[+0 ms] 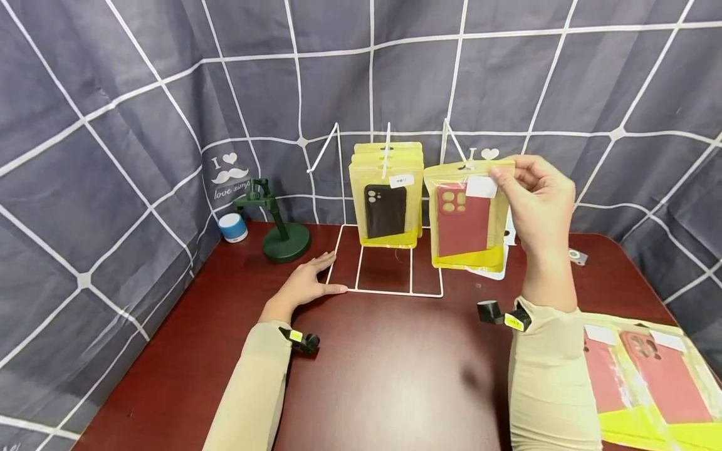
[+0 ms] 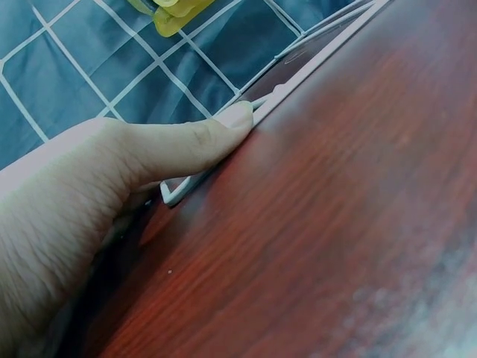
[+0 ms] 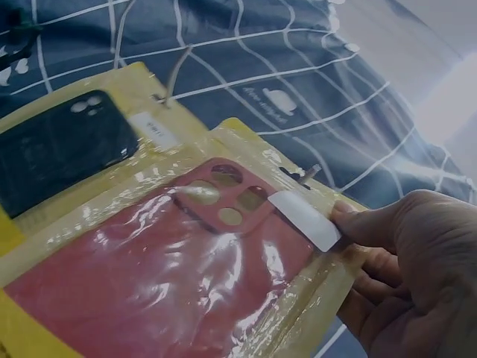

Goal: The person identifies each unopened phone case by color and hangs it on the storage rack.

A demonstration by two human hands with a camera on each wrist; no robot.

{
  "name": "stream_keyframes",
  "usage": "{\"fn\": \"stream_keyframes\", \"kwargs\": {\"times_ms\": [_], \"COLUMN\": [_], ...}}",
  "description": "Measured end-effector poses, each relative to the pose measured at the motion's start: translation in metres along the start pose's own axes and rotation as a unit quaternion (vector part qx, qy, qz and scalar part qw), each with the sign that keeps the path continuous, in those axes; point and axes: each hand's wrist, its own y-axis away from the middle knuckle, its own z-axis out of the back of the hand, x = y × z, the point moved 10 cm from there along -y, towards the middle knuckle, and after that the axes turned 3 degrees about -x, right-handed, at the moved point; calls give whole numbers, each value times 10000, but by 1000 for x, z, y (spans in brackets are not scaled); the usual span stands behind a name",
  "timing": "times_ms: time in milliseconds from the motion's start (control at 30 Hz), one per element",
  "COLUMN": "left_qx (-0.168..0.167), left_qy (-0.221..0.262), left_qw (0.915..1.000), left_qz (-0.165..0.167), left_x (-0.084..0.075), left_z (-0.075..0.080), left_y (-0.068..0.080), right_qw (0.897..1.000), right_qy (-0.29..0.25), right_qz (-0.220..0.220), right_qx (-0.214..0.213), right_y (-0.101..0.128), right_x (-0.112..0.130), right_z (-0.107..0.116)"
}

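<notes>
My right hand [image 1: 527,191] pinches the top corner of a yellow-edged clear packet with a red phone case [image 1: 465,219] inside, held up at the right hook of a white wire display rack [image 1: 389,289]. The right wrist view shows my thumb [image 3: 365,224] on the packet's top beside its white label [image 3: 304,220]. A stack of packets with a black phone case [image 1: 386,210] hangs on the middle hook. My left hand [image 1: 310,282] lies flat on the dark red table [image 1: 395,376], fingers straight, its thumb [image 2: 194,142] pressing the rack's base wire [image 2: 223,168] at the front left corner.
More packets with red cases [image 1: 648,382] lie at the table's right front. A green stand [image 1: 282,235] and a small blue-and-white speaker [image 1: 233,227] sit at the back left. A grey checked cloth [image 1: 141,125] hangs behind and at both sides.
</notes>
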Motion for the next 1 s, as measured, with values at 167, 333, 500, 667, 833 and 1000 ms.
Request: {"fn": "stream_keyframes", "kwargs": {"times_ms": [167,333,500,667,833,1000], "left_qx": [67,44,42,141,80,146], "left_qy": [64,84,143,180,203,30], "left_qw": [9999,10000,9999,9996,9997,9998], "left_qz": [61,15,86,188,145,156], "left_x": [3,1,1,2,-2,1], "left_z": [-6,-6,-2,-7,-6,2], "left_y": [6,5,4,5,4,-2], "right_qw": [9985,9975,9966,9938,9931,9941], "right_qy": [550,677,695,877,837,572], "right_qz": [-13,24,7,190,251,67], "right_qx": [-9,-183,-453,-649,-786,-923], "right_y": [3,2,-1,2,2,-9], "right_x": [-13,-22,-29,-15,-10,-38], "right_z": [-6,-5,-5,-12,-15,-16]}}
